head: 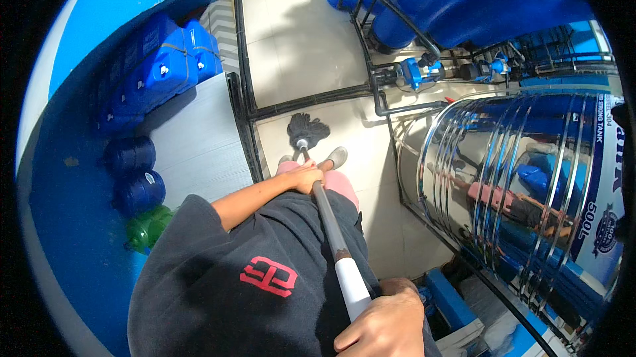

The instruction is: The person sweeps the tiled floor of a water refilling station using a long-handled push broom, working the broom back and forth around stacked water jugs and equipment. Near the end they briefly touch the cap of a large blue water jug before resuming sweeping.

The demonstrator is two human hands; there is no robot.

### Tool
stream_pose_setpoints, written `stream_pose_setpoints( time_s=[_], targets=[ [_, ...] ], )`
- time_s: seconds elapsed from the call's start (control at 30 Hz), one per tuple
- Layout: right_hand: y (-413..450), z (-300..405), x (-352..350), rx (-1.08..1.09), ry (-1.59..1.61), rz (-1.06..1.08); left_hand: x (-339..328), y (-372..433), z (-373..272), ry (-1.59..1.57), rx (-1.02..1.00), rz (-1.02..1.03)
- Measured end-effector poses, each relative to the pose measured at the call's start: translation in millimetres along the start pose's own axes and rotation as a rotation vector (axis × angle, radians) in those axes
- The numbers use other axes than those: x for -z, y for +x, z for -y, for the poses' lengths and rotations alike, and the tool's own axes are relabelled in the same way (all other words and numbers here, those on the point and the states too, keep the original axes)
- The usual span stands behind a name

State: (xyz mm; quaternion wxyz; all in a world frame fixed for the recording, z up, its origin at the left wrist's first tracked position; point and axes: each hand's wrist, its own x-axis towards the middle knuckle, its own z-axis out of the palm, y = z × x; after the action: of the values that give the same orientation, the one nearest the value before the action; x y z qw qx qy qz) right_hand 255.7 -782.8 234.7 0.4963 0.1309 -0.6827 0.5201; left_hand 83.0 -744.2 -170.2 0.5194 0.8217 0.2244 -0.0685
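A mop with a dark string head (307,130) stands with that head down on the pale tiled floor, just ahead of my shoes. Its grey handle (328,220) slopes up across my body and ends in a white grip (352,285). My left hand (304,178) is wrapped around the lower handle, in front of my pink shorts. Nearer the camera, at the lower right, my right hand (385,324) grasps the white grip; the handle's top end is hidden by it.
At right lies a ribbed stainless steel tank (502,178), beyond black floor-level pipes or rails (313,102). Blue pumps (415,72) and a large blue tank (467,9) stand farther off. To the left, blue water containers (169,66) and a green bottle (146,227) line a white surface (196,138).
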Motion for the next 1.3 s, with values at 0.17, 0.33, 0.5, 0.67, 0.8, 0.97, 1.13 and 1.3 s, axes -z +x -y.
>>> stream_pose_setpoints(
  time_s=[0.17, 0.33, 0.5, 0.67, 0.8, 0.97, 1.13, 1.3],
  targets=[
    [-18, 17, 2, 0.012, -0.096, -0.087, 4, 81, -12, 0.111, -0.05, 0.044],
    [-24, 31, 18, -0.137, -0.32, -0.069, 8, 155, -27, 0.089, -0.139, -0.102],
    [-27, 34, 33, -0.225, -0.512, -0.057, 13, 208, -29, 0.194, -0.274, -0.013],
    [-37, 56, 28, -0.454, -0.592, -0.112, -2, 218, -36, 0.138, -0.271, -0.007],
    [-50, 77, 27, -0.391, -0.318, -0.026, -9, 214, -49, 0.183, -0.251, 0.085],
    [-45, 63, 20, -0.304, -0.304, -0.103, 11, 184, -35, 0.241, -0.233, 0.185],
    [-25, 43, 11, -0.305, -0.293, -0.1, 48, 138, -11, 0.247, -0.246, 0.274],
    [-28, 27, 12, -0.234, -0.292, -0.137, 82, 101, 16, 0.181, -0.185, 0.295]
  ],
)
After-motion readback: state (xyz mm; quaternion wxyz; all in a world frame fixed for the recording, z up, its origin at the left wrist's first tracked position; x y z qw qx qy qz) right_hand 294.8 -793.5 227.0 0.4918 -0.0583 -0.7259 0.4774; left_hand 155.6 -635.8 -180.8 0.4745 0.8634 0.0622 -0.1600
